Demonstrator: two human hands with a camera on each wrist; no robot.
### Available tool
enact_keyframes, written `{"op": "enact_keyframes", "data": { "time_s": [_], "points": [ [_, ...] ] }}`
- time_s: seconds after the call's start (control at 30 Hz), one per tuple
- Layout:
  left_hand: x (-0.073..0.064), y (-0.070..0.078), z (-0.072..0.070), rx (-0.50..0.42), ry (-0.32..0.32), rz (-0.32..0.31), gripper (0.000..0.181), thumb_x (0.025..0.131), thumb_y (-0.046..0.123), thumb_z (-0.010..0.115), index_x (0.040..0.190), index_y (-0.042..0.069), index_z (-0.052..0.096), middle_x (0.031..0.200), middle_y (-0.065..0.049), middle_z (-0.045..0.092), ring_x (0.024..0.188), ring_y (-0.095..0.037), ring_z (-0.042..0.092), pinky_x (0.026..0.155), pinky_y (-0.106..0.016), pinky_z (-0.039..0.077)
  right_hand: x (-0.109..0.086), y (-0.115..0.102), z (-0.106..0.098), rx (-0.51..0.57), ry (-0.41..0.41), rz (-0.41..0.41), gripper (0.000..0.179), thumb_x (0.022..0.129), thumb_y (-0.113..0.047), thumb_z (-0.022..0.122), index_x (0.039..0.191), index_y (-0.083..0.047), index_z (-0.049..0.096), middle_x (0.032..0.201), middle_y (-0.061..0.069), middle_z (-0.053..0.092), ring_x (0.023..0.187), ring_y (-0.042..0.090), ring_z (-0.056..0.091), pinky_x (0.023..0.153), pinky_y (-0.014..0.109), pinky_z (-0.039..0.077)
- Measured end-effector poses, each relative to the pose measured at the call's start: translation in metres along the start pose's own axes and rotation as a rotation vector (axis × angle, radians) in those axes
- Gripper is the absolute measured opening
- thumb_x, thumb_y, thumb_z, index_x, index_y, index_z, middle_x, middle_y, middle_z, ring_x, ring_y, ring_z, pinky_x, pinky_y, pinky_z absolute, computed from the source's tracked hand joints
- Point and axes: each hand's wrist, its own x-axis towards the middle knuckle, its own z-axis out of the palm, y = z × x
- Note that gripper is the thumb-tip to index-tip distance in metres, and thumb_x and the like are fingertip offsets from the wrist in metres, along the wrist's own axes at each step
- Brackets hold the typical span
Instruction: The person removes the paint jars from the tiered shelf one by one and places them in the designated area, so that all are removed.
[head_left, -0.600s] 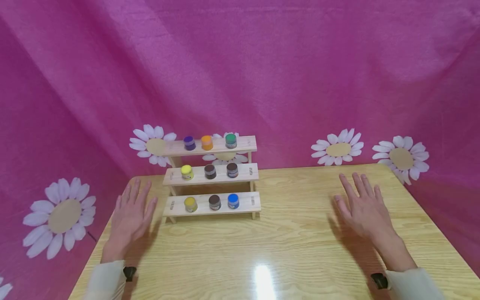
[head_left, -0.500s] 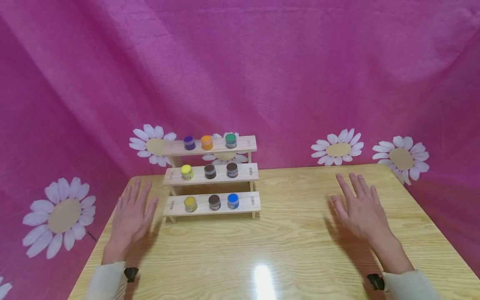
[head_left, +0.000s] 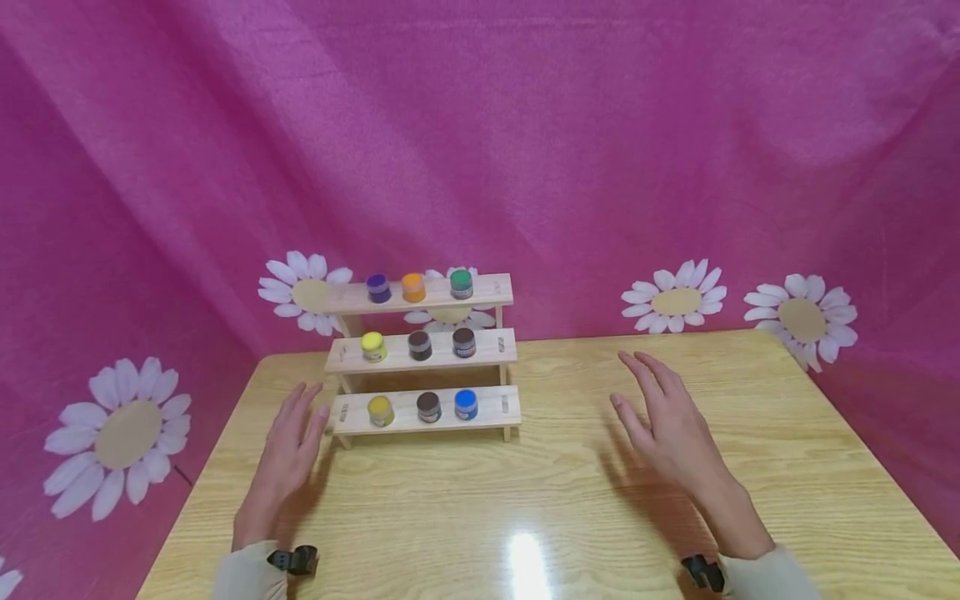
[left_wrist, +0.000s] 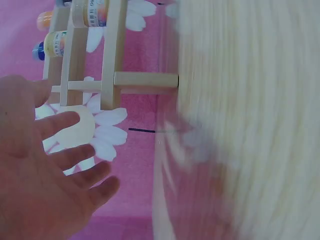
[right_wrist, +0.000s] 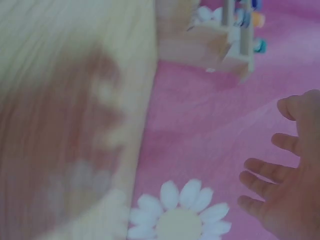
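Head: 3-tier rack [head_left: 442,355] w/ 9 jars [head_left: 421,346] on table [head_left: 600,525]; L hand [head_left: 283,454] just beside its L end, R hand [head_left: 670,433] well apart. L wrist: fingers spread, holding nothing; thumb nr rack, contact unclear. Best move slow, don't bump it. R wrist: fingers relaxed, holding nothing; nr rack, prob. best keep low & level so jars don't tip.

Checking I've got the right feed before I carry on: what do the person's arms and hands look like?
The left hand and right hand are bare, without gloves. The left sleeve and right sleeve are long and pale off-white. Beside each sleeve's end is a small black device; no cables are visible.
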Motion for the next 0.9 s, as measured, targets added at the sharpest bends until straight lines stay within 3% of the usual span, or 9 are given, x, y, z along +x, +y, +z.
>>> {"op": "enact_keyframes", "data": {
  "time_s": [0.1, 0.3, 0.47, 0.57, 0.73, 0.9],
  "points": [
    [-0.001, 0.001, 0.004, -0.111, -0.024, -0.030, 0.049, 0.112, 0.026, 0.044, 0.152, -0.002, 0.041, 0.157, -0.032, 0.033, 0.141, -0.053, 0.033, 0.112, -0.068, 0.031, 0.008, -0.013, 0.004, 0.077, 0.010, 0.007, 0.057, 0.098, -0.019, 0.069, 0.150, -0.009, 0.049, 0.146, 0.016, 0.052, 0.135, 0.036, 0.046, 0.103, 0.063, 0.043],
    [-0.004, 0.003, 0.012, -0.340, -0.127, -0.188, 0.054, 0.112, 0.031, 0.045, 0.158, 0.004, 0.035, 0.161, -0.023, 0.034, 0.139, -0.046, 0.044, 0.111, -0.055, 0.041, 0.027, -0.027, 0.022, 0.216, 0.029, -0.024, 0.054, 0.099, -0.016, 0.069, 0.149, -0.008, 0.050, 0.143, 0.013, 0.056, 0.134, 0.031, 0.050, 0.108, 0.056, 0.041],
    [-0.004, 0.001, 0.018, -0.416, -0.142, -0.239, 0.055, 0.110, 0.025, 0.050, 0.159, 0.006, 0.035, 0.162, -0.021, 0.033, 0.136, -0.043, 0.048, 0.101, -0.029, 0.048, 0.044, -0.037, 0.039, 0.296, 0.014, -0.010, 0.054, 0.099, -0.020, 0.069, 0.149, -0.011, 0.051, 0.144, 0.011, 0.056, 0.131, 0.031, 0.052, 0.106, 0.055, 0.043],
    [-0.004, -0.002, 0.022, -0.447, -0.136, -0.254, 0.053, 0.109, 0.019, 0.053, 0.158, 0.006, 0.037, 0.163, -0.021, 0.031, 0.136, -0.039, 0.047, 0.093, -0.013, 0.046, 0.055, -0.044, 0.048, 0.342, 0.017, 0.002, 0.053, 0.097, -0.019, 0.071, 0.146, -0.009, 0.053, 0.140, 0.011, 0.059, 0.127, 0.032, 0.054, 0.105, 0.054, 0.044],
    [-0.004, -0.004, 0.028, -0.439, -0.111, -0.297, 0.049, 0.109, 0.016, 0.053, 0.155, 0.006, 0.041, 0.164, -0.018, 0.031, 0.139, -0.034, 0.043, 0.089, -0.003, 0.039, 0.074, -0.054, 0.059, 0.410, 0.027, -0.015, 0.052, 0.094, -0.014, 0.075, 0.142, -0.004, 0.056, 0.137, 0.012, 0.061, 0.125, 0.031, 0.057, 0.105, 0.051, 0.045],
    [-0.003, -0.006, 0.033, -0.480, -0.065, -0.276, 0.047, 0.108, 0.010, 0.052, 0.153, 0.002, 0.043, 0.162, -0.021, 0.034, 0.142, -0.034, 0.040, 0.092, -0.003, 0.038, 0.091, -0.061, 0.066, 0.468, 0.021, -0.010, 0.051, 0.094, -0.014, 0.075, 0.140, -0.004, 0.058, 0.137, 0.012, 0.063, 0.125, 0.030, 0.058, 0.106, 0.051, 0.045]
  ]
}}
